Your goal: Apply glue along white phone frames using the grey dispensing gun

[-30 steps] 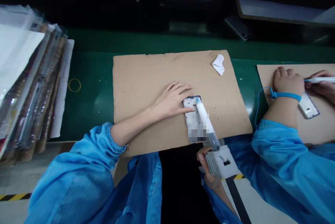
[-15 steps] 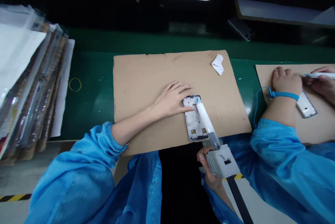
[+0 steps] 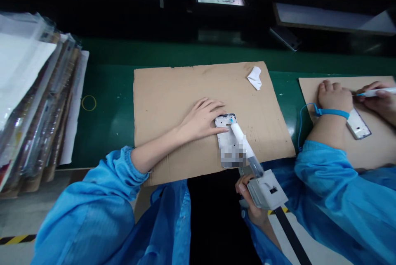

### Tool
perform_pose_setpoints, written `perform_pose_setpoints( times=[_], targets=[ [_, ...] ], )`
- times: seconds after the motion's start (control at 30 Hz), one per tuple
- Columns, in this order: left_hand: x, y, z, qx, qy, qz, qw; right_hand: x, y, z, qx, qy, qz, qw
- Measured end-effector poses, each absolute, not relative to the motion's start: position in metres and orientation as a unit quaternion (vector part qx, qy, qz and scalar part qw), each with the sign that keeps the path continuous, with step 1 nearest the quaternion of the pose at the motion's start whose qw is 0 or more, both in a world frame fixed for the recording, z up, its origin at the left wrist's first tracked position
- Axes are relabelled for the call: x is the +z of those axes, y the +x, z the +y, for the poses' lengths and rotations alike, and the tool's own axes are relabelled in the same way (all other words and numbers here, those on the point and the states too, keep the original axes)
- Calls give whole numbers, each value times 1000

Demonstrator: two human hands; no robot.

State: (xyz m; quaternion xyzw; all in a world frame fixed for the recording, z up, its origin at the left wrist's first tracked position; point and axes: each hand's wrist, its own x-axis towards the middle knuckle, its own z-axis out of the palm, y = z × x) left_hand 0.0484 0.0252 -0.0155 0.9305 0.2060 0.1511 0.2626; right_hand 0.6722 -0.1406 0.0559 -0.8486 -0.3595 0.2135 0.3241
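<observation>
A pale metal phone frame (image 3: 223, 136) lies on a cardboard sheet (image 3: 167, 91); its lower part is blurred by a pixelated patch. My left hand (image 3: 202, 118) rests at its upper left, thumb over the frame and index finger at the top edge, holding it against the cardboard. From below, my right hand (image 3: 252, 201) is wrapped around a grey dispensing gun (image 3: 267, 188), whose body hides part of the fingers. The gun's white syringe (image 3: 239, 135) slants over the frame, its blue tip near the top. Whether the tip touches the metal I cannot tell.
At left stands a stack of bagged papers and boards (image 3: 40, 100). A rubber band (image 3: 89, 102) lies on the green table. Crumpled white paper (image 3: 255, 78) sits at the cardboard's far corner. On the right, a co-worker's hands (image 3: 335, 99) work at another frame (image 3: 359, 124).
The syringe tip has shifted slightly down and left over the frame, while the gun's body has moved a little right and down. My left hand keeps its hold.
</observation>
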Motion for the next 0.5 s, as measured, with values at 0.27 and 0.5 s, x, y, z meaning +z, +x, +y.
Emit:
perform_pose_setpoints(
  times=[0.27,0.5],
  targets=[
    [-17,47,26,149,932,204,259,53,675,-139,213,-845,-349,346],
    [-18,47,27,148,931,205,261,26,735,-135,288,-652,-505,486]
  ],
)
